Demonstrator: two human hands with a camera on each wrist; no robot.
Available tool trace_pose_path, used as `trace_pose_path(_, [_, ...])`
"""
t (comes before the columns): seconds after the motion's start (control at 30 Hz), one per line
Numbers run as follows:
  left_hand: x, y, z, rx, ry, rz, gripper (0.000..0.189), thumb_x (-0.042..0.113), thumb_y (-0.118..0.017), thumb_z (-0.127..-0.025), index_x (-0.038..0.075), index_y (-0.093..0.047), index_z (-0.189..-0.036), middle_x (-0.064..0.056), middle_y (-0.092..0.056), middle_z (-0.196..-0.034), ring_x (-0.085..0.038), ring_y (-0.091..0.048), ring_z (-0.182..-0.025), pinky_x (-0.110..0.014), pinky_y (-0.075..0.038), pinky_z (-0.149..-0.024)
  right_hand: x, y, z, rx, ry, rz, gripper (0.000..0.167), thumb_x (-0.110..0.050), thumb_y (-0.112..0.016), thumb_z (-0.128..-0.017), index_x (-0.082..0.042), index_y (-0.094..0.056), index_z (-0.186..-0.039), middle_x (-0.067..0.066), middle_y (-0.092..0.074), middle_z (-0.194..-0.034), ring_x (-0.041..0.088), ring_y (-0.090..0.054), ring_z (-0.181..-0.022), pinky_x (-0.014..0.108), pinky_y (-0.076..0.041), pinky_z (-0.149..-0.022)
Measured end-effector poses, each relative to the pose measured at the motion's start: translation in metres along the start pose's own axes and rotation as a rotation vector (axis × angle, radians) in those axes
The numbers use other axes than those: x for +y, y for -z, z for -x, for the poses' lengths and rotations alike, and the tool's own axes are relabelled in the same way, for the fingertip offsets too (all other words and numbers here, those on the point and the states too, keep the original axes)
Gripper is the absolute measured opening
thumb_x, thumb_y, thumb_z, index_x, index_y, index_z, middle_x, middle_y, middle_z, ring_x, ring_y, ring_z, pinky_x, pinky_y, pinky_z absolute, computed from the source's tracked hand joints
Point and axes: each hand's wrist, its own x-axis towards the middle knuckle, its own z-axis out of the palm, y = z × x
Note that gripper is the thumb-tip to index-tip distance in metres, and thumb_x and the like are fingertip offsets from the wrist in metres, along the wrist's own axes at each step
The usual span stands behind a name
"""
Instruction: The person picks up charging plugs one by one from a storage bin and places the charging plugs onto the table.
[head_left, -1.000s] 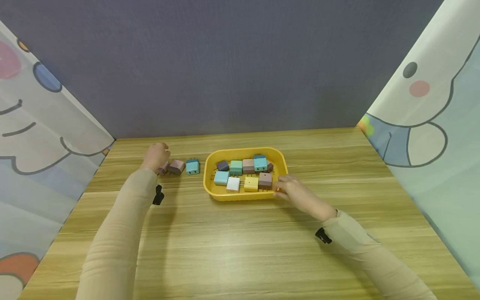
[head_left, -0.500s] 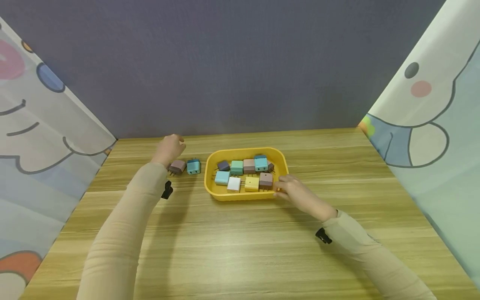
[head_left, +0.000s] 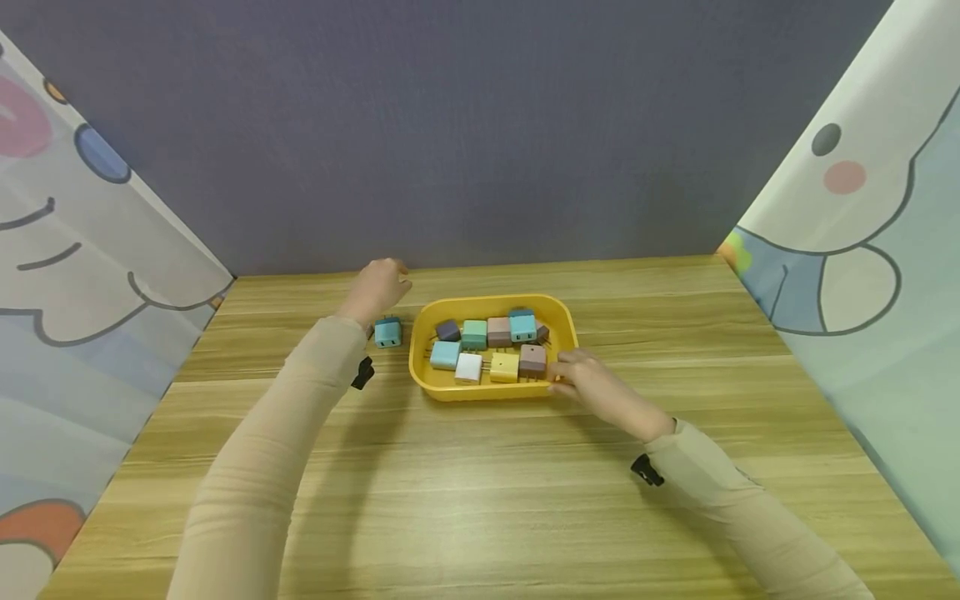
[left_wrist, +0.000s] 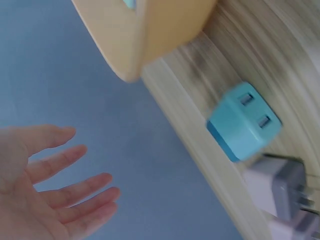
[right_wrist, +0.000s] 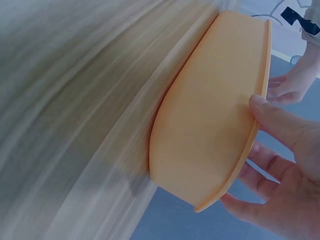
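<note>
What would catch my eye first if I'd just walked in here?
Probably the bright yellow tray near mid-view on the wooden table, holding colourful plug adapters. The right hand grips the tray's right end; the left hand, holding nothing, hovers near a turquoise adapter on the table, left of the tray.

The tray (head_left: 491, 392) rests on the table (head_left: 480, 500), toward the rear. Inside the tray, plug adapters (head_left: 505, 367) sit in two rough rows: four at the front, the others behind. Outside, a loose adapter (head_left: 387, 335) lies on the table, just left of the tray. On the side of the loose adapter away from the tray lie at least two further adapters (left_wrist: 265, 185). The left hand (head_left: 375, 290) is located left of the tray and behind the loose adapter. The right hand (head_left: 588, 383) grips the tray at its right end. A panel (head_left: 480, 125) stands behind the table, between a left sheet (head_left: 82, 375) and a right sheet (head_left: 862, 383).
</note>
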Motion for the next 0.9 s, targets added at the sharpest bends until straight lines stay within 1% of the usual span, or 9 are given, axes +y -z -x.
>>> trace_pose_path(0.27, [0.025, -0.004, -0.005, 0.004, -0.05, 0.0, 0.035, 0.016, -0.051, -0.089, -0.002, -0.052, -0.12, -0.018, -0.05, -0.123, -0.033, -0.048, -0.11, -0.044, -0.039, -0.091, -0.001, 0.001, -0.001, -0.005, -0.007, 0.001, 0.009, -0.011, -0.065, -0.078, -0.005, -0.062, -0.084, 0.006, -0.058, -0.084, 0.022, -0.053, -0.08, 0.036, -0.047, -0.072])
trace_pose_path(0.37, [0.033, -0.005, -0.006, 0.007, -0.061, 0.014, 0.035, 0.017, -0.052, -0.089, -0.001, -0.053, -0.119, -0.016, -0.051, -0.123, -0.032, -0.048, -0.11, -0.042, -0.04, -0.091, -0.001, 0.002, -0.001, -0.008, -0.009, -0.005, 0.008, -0.011, -0.065, -0.078, -0.006, -0.062, -0.083, 0.004, -0.058, -0.083, 0.021, -0.052, -0.079, 0.035, -0.046, -0.071])
trace_pose_path(0.47, [0.04, -0.008, -0.006, 0.006, -0.077, 0.032, 0.035, 0.018, -0.052, -0.089, 0.0, -0.053, -0.119, -0.016, -0.051, -0.123, -0.03, -0.048, -0.11, -0.041, -0.04, -0.091, -0.001, 0.002, -0.001, -0.007, -0.008, -0.009, 0.007, -0.01, -0.065, -0.078, -0.007, -0.062, -0.082, 0.003, -0.057, -0.082, 0.02, -0.051, -0.078, 0.034, -0.046, -0.07])
trace_pose_path(0.53, [0.044, -0.01, -0.007, 0.006, -0.082, 0.042, 0.035, 0.018, -0.053, -0.089, 0.0, -0.053, -0.119, -0.015, -0.051, -0.123, -0.029, -0.05, -0.108, -0.04, -0.041, -0.09, -0.001, 0.002, -0.001, -0.005, -0.008, -0.009, 0.006, -0.01, -0.066, -0.077, -0.007, -0.062, -0.081, 0.003, -0.057, -0.081, 0.019, -0.051, -0.077, 0.033, -0.046, -0.069])
trace_pose_path(0.57, [0.046, -0.011, -0.007, 0.006, -0.084, 0.048, 0.035, 0.017, -0.053, -0.088, 0.0, -0.053, -0.119, -0.015, -0.052, -0.122, -0.028, -0.052, -0.104, -0.039, -0.042, -0.089, -0.001, 0.002, -0.001, -0.005, -0.009, -0.011, 0.006, -0.01, -0.066, -0.077, -0.007, -0.062, -0.081, 0.003, -0.057, -0.081, 0.019, -0.051, -0.077, 0.033, -0.046, -0.069])
trace_pose_path(0.7, [0.054, -0.014, -0.008, 0.006, -0.097, 0.068, 0.034, 0.016, -0.053, -0.088, 0.0, -0.054, -0.118, -0.014, -0.052, -0.122, -0.027, -0.053, -0.103, -0.037, -0.042, -0.088, -0.001, 0.002, -0.001, -0.007, -0.011, -0.014, 0.005, -0.01, -0.066, -0.077, -0.008, -0.062, -0.08, 0.002, -0.057, -0.081, 0.019, -0.051, -0.077, 0.032, -0.046, -0.069])
trace_pose_path(0.8, [0.06, -0.017, -0.008, -0.001, -0.117, 0.079, 0.033, 0.015, -0.053, -0.088, 0.0, -0.054, -0.118, -0.014, -0.052, -0.122, -0.028, -0.052, -0.106, -0.037, -0.042, -0.09, -0.001, 0.002, 0.0, -0.009, -0.014, -0.016, 0.005, -0.011, -0.066, -0.077, -0.009, -0.062, -0.08, 0.003, -0.057, -0.081, 0.019, -0.051, -0.077, 0.032, -0.046, -0.069])
trace_pose_path(0.9, [0.067, -0.02, -0.008, -0.013, -0.131, 0.085, 0.033, 0.015, -0.053, -0.089, 0.001, -0.054, -0.118, -0.014, -0.052, -0.123, -0.027, -0.053, -0.105, -0.037, -0.043, -0.088, 0.0, 0.002, 0.0, -0.009, -0.016, -0.016, 0.005, -0.011, -0.066, -0.077, -0.009, -0.062, -0.081, 0.002, -0.057, -0.082, 0.018, -0.051, -0.077, 0.032, -0.046, -0.069])
